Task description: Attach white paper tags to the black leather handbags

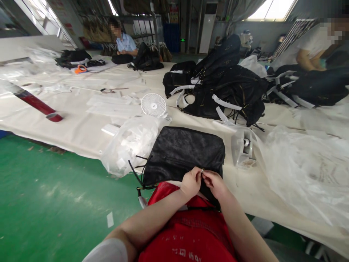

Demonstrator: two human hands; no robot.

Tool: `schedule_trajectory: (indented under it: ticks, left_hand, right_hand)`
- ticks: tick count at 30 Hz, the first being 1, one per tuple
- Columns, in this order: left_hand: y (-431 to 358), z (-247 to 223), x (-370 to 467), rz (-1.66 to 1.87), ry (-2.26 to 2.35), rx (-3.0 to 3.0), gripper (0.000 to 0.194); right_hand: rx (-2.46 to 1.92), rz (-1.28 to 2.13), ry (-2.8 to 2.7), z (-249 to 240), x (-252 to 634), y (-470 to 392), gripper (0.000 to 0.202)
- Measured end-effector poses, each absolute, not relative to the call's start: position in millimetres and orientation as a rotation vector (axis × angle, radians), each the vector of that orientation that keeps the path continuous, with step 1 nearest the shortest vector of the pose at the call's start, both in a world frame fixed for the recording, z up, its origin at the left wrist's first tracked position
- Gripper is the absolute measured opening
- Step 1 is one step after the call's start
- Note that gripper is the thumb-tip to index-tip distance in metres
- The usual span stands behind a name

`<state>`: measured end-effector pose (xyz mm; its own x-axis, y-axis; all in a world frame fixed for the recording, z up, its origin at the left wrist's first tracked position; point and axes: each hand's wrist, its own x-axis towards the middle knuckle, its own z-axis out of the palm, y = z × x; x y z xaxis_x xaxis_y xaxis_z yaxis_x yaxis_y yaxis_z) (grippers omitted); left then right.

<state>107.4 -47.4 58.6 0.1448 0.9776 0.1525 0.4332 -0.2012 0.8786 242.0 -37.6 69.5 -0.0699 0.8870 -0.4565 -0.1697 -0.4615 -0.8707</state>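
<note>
A black leather-look bag (188,145) lies flat on the table edge in front of me, with a zipper line across its face and thin black cords hanging off its left side. Over its lower right part, my left hand (191,182) and my right hand (215,183) meet with fingers pinched together. Between the fingertips a small shiny piece (202,171) shows, too small to name. Both hands are closed on it, close above the bag. A strap end with a white wrap (142,201) hangs at the bag's lower left corner.
Left of the bag sits a plastic bag of white scraps (133,145), behind it a white fan (153,104). A clear box (244,151) and plastic sheeting (308,174) lie right. Black bags (226,91) pile up behind. Two people sit farther off. A red tube (40,105) lies left.
</note>
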Motion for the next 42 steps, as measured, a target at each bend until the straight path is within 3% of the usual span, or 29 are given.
schedule_trajectory:
  ticks: [9,17,22,30,42]
  left_hand:
    - [-44,66,103,0.897,1.574,1.443,0.019]
    - [-38,71,105,0.956,1.325,1.313,0.018]
    - [-45,73,106,1.071,1.503,1.58,0.02]
    - [-50,72,90,0.82,1.409,2.365,0.03]
    - [-50,91,88,0.971,1.362,1.837,0.026]
  right_hand:
    - [-1.265,1.68,-0.674,70,240,-45,0.033]
    - [-1.213,1.728,-0.743,63,245,-45,0.037]
    - [-1.223,1.7,-0.796,61,242,-44,0.036]
    - [-1.269,1.655,-0.717,67,239,-45,0.035]
    - [-1.393,1.555,-0.732,56,234,-45,0.044]
